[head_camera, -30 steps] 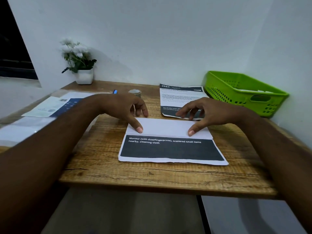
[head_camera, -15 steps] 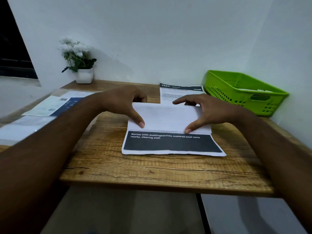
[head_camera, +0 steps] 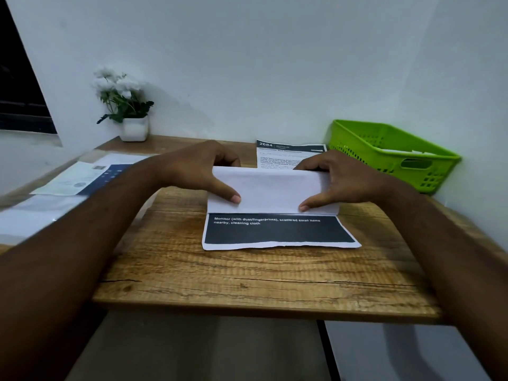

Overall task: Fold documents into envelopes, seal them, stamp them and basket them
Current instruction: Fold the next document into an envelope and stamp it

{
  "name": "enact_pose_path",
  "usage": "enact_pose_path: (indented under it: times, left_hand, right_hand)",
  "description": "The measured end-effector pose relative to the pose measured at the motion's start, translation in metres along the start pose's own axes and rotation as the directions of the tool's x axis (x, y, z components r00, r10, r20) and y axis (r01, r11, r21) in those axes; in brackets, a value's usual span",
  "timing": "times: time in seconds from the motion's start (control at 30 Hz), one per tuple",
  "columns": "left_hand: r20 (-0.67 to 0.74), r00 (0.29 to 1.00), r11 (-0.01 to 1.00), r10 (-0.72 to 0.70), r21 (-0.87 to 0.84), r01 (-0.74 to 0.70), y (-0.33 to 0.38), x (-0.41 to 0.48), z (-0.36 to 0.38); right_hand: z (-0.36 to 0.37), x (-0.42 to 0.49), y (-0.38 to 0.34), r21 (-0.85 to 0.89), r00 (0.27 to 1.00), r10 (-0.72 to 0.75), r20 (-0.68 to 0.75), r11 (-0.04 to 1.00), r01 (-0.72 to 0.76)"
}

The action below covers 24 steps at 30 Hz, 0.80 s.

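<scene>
A partly folded document (head_camera: 275,188) lies in the middle of the wooden table (head_camera: 247,276). Its white folded part is raised off the table, and its dark printed strip with white text faces up toward me. My left hand (head_camera: 198,171) grips the fold's left end, thumb on top and fingers behind. My right hand (head_camera: 338,178) grips the right end the same way. A second printed sheet (head_camera: 286,155) lies behind the fold, partly hidden. The green plastic basket (head_camera: 390,152) stands at the back right with a white item inside.
A white pot of white flowers (head_camera: 129,116) stands at the back left by the wall. Several papers and a plastic sleeve (head_camera: 68,182) cover the left side surface. The table's front edge runs just below the document.
Both hands have lifted the far folded part of the document and are bringing it toward me. The whole sheet has slid a little away from me. The small roll behind my left hand is now hidden.
</scene>
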<state>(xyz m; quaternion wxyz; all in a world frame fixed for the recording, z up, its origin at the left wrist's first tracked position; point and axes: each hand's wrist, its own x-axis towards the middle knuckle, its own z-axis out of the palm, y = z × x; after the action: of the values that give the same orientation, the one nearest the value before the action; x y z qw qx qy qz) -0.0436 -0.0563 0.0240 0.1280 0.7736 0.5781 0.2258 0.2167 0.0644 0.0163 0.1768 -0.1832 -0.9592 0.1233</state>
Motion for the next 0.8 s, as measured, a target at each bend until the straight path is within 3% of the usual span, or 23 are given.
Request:
enact_pose_path:
  times: [0.33, 0.43, 0.57, 0.8]
  left_hand:
    - [-0.038, 0.999, 1.000, 0.021, -0.022, -0.022, -0.005, 0.002, 0.000]
    - [-0.018, 1.000, 0.998, 0.019, -0.059, -0.020, -0.007, 0.003, -0.002]
    - [0.155, 0.988, 0.986, 0.002, -0.164, 0.024, -0.005, -0.002, -0.004]
    - [0.400, 0.916, 0.982, 0.000, -0.171, 0.074, -0.006, -0.006, -0.005]
  right_hand:
    - [-0.002, -0.001, -0.001, 0.017, 1.000, -0.024, 0.006, 1.000, 0.024]
    - [-0.005, -0.004, -0.006, 0.105, 0.999, -0.009, -0.049, 0.994, 0.014]
    - [-0.007, -0.005, -0.014, 0.299, 0.999, -0.045, -0.021, 0.953, 0.049]
    - [-0.001, -0.003, -0.018, 0.349, 0.977, -0.019, 0.212, 0.935, -0.058]
